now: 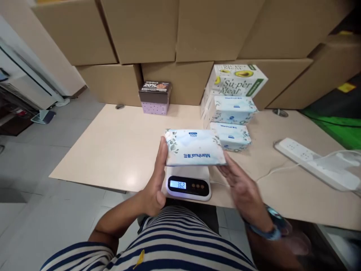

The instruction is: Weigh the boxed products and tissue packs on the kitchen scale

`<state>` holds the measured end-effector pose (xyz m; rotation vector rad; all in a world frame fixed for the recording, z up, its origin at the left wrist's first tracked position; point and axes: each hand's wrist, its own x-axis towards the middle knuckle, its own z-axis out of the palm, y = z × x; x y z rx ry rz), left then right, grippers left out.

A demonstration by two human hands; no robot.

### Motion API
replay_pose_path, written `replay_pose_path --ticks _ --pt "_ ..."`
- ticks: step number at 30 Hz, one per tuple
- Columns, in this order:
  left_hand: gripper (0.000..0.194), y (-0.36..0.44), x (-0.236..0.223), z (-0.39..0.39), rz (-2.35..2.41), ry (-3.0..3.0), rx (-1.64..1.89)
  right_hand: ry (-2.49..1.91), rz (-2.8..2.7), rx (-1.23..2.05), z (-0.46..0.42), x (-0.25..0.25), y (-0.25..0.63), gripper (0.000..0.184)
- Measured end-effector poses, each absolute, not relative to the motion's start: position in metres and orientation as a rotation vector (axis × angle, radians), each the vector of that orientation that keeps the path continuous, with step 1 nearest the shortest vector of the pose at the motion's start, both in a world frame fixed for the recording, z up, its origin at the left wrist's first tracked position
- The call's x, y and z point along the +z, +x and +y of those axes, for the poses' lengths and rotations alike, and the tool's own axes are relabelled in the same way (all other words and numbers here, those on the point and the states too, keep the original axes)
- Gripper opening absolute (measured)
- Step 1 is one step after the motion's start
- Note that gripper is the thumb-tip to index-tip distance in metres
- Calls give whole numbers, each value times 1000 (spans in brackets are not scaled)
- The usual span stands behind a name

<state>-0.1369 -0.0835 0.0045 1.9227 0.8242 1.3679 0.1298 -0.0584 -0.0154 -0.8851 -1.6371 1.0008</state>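
The left hand [156, 184] and right hand [243, 189] grasp the pack [196, 147] between them, one at each end, neither nearer. Its long axis runs along the tabletop's [113, 143] near edge, over the scale [187, 172]; I can't tell whether they touch.

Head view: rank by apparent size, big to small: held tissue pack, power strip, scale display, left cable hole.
1. Held tissue pack and power strip: too close to rank; nearness to the camera may enlarge the pack.
2. Scale display
3. Left cable hole
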Motion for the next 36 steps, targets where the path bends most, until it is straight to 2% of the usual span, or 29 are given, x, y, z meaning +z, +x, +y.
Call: replay_pose_path --ticks 3,6,8,11,14,18,25,30,36 --pt "100 -167 31 -80 828 2119 1449 -773 -1839 807 -32 15 129 76" --pt "88 -215 37 -34 994 2202 1379 -839 -1986 676 21 33 95 89" --pt "86 -243 28 11 1259 1998 1313 -1055 -2210 596 64 37 60 99" --pt "94 -271 -2 67 1571 1792 1135 -1396 -2667 300 120 38 9 75" --pt "82 -287 -34 93 1677 1757 1211 -1434 -2728 227 154 35 -28 64" --pt "72 -309 -57 97 1798 1737 1220 -1432 -2776 98 168 32 -62 58" --pt "78 -325 -69 98 2045 1680 1037 -1472 -2703 -57 166 11 -95 55" --pt "67 -320 -64 96 2098 1795 868 -1513 -2665 -61 178 4 -93 61" --pt "60 -319 -61 95 2119 1861 821 -1543 -2663 -44 176 11 -91 69"
